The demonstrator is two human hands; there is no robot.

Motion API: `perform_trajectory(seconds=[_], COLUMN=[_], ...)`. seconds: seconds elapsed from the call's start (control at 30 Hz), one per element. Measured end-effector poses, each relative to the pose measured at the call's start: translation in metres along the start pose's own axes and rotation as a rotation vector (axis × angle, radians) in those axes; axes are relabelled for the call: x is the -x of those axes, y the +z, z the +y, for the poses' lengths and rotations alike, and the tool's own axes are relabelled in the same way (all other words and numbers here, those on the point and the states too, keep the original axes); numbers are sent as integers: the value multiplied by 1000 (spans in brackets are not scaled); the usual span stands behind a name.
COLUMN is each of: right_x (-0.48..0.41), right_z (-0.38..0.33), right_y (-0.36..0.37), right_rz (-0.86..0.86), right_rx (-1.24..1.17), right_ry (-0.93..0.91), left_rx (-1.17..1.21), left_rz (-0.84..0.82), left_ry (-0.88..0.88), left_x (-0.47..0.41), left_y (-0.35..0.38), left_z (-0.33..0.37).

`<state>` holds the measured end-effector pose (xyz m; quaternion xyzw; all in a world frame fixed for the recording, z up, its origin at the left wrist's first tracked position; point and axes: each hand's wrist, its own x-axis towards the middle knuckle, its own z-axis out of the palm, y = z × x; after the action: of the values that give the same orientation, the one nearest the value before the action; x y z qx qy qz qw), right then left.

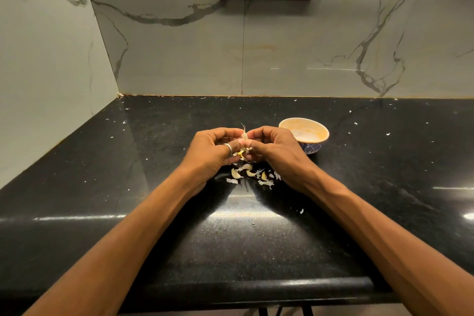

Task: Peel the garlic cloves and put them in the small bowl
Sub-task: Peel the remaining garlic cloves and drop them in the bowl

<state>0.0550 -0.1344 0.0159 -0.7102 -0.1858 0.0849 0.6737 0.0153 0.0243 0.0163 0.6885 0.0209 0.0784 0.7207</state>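
Left hand [213, 152] and right hand [275, 147] share a pinching grip on one garlic clove [245, 136] above skin scraps [246, 174] on the worktop [154, 161]; peeling looks underway, and the clove then wants dropping in the small bowl [313, 147] just right.

Left forearm [143, 226]: bare, reaching from the lower left corner up toward the middle, wrist nearly straight.
Right forearm [359, 220]: bare, coming in from the lower right corner, angled to meet the other.
Left hand [213, 151]: back toward the camera, fingers curled inward, thumb and fingertips pinching a small pale papery garlic clove [245, 135]; a thin silver ring [228, 147] sits on one finger.
Right hand [274, 147]: mirrored pose, fingers curled, thumb on the same clove.
Hands together: fingertips meet at the centre, knuckles raised.
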Motion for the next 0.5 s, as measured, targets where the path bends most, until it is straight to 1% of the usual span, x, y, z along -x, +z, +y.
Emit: perform_trajectory(seconds=[0.17, 0.5], right_x=[-2, -1], right_z=[-1, 3], right_y=[-3, -5], right_rz=[-11, -22], right_rx=[-76, 95], right_ry=[32, -17], left_rx=[-27, -45], left_rz=[-35, 18], left_ry=[2, 33], left_x=[-1, -3], left_y=[-2, -2], left_z=[0, -3])
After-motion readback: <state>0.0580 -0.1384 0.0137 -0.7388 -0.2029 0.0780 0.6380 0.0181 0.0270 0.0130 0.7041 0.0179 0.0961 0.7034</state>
